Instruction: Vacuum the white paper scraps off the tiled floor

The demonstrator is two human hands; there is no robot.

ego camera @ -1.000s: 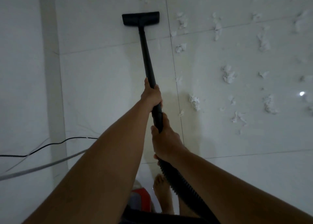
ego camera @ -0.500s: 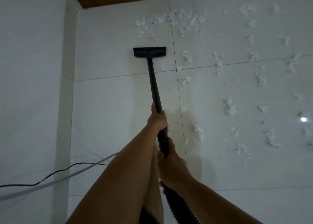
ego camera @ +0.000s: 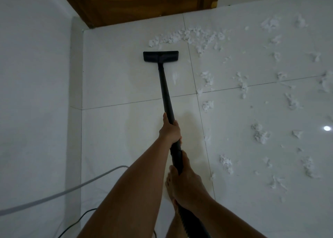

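Note:
A black vacuum wand (ego camera: 166, 93) runs away from me to its flat black nozzle (ego camera: 160, 56), which rests on the white tiled floor (ego camera: 117, 79). My left hand (ego camera: 170, 130) grips the wand at mid-length. My right hand (ego camera: 185, 182) holds it lower, where the ribbed black hose (ego camera: 193, 223) begins. A band of white paper scraps (ego camera: 189, 37) lies just beyond and to the right of the nozzle. More scraps (ego camera: 259, 134) are scattered over the tiles to the right of the wand.
A white wall (ego camera: 36, 75) runs along the left. A brown wooden door (ego camera: 144, 1) closes the far end. A grey cord (ego camera: 59, 194) and a thin black cable (ego camera: 77, 221) lie on the floor at lower left. My bare foot (ego camera: 170, 187) stands under the wand.
The view has tilted up, so the door and far scraps now show. The nozzle has moved forward toward the band of scraps; both hands keep their grip on the wand.

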